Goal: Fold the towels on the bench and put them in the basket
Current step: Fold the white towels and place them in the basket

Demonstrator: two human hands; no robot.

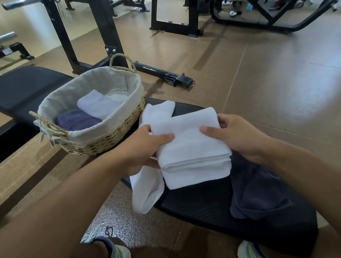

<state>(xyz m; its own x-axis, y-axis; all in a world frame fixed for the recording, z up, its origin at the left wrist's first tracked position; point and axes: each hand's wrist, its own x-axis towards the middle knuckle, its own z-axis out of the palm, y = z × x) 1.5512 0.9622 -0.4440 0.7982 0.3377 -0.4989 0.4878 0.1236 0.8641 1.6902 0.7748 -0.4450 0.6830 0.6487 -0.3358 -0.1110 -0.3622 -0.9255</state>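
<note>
Between the two hands, a folded white towel [192, 147] is held up just above the black bench [200, 208]. The left hand [145, 148] grips the left edge of this towel, with the thumb on top and the fingers curled under. The right hand [236, 136] grips the right edge the same way, thumb on top and fingers hidden behind the cloth. The towel is folded into a thick block, and its layers show along the near edge.

Under the folded towel lies another white towel [147, 188]. It is loose, not folded. One end sticks out on the far side next to the basket, and the other end hangs over the near left edge of the bench. On the right, just below the right wrist, a dark grey towel [257, 193] lies crumpled on the bench.

To the far left, a woven basket [106, 138] with a pale cloth lining stands on the bench, just beside the loose white towel. Inside it are a folded white towel [98, 105] and a folded purple towel [75, 119], touching each other.

Near the bottom, two shoes [115, 255] stand on the brown floor [282, 82]. Far behind the bench are black gym machines [178, 10].
</note>
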